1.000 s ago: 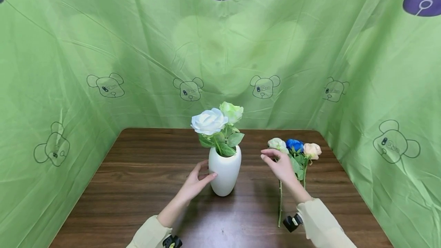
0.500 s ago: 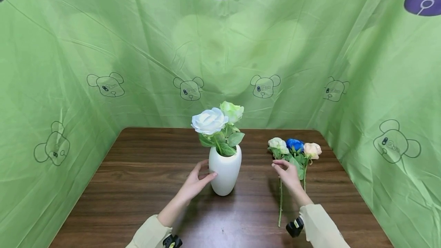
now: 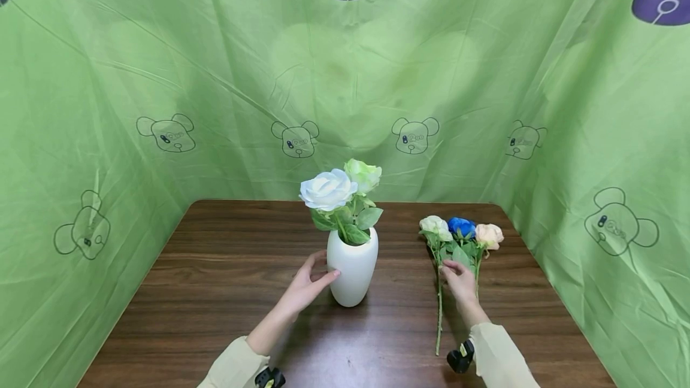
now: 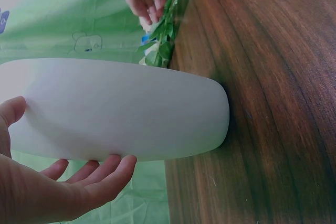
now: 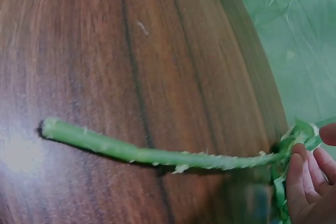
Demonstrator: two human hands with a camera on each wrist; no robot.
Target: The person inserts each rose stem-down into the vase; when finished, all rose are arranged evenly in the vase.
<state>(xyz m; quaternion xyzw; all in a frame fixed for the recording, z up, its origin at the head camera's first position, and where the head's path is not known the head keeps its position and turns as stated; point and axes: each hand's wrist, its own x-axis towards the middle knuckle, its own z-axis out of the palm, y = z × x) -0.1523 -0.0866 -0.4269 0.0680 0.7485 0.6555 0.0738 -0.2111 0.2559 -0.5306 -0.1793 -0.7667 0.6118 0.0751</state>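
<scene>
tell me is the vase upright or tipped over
Upright: the vase stands on its base on the table, two flowers rising from its mouth, left hand steadying it.

White vase with a white rose and a pale green one; cream, blue and peach blooms on green stems; dark brown wood-grain table; green backdrop patterned with outlined bears and purple shapes.
</scene>
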